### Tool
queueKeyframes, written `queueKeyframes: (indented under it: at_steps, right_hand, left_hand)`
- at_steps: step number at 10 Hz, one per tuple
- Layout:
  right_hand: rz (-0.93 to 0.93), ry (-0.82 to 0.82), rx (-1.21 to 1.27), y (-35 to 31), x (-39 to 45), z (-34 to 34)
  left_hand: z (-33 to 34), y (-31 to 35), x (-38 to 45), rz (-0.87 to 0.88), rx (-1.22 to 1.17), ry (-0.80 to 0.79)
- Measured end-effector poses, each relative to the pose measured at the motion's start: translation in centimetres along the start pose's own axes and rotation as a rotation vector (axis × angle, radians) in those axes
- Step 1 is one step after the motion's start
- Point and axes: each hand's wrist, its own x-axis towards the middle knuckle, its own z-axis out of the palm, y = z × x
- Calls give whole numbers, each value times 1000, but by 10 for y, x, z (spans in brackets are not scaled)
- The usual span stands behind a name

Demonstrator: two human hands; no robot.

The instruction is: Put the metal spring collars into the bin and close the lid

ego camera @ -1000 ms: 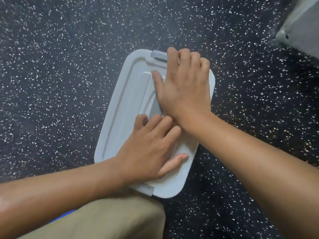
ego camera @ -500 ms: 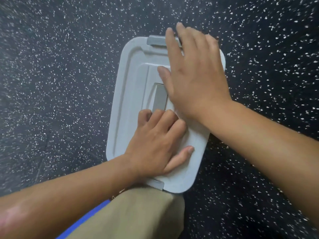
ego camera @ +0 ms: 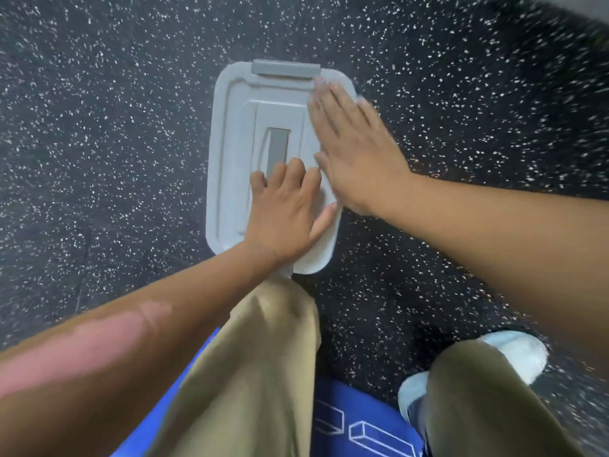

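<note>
A light grey bin stands on the dark speckled floor with its lid (ego camera: 230, 153) lying flat on top. The lid has a darker grey latch (ego camera: 285, 68) at its far edge and a grey handle (ego camera: 277, 150) in the middle. My left hand (ego camera: 286, 209) rests palm down on the near half of the lid, fingers spread. My right hand (ego camera: 354, 146) lies flat over the lid's right edge, blurred with motion. Neither hand holds anything. No spring collars are visible; the bin's inside is hidden under the lid.
My knees in khaki trousers (ego camera: 263, 374) are just in front of the bin. A white shoe (ego camera: 514, 354) shows at the lower right, and a blue mat (ego camera: 362, 420) lies under me. Speckled floor (ego camera: 99, 143) surrounds the bin.
My right hand has slid from the lid's far end toward its right edge, uncovering the latch. The view has pulled back and tilted, bringing my legs into sight. My left hand stays put.
</note>
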Motion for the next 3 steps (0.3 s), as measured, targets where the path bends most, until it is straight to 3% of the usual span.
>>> queueKeyframes:
  at_steps: [1,2,3]
  right_hand:
    - [-90,-182,-27,12,-43,-15]
    - [-46,-420,23,18,-91,-45]
    - [28,-625,70,15,-140,-82]
  left_hand:
    - [-23,19,4,-111,46,-150]
    - [-53,31,7,-123,24,-332]
    - [-85,41,8,2,-23,-502]
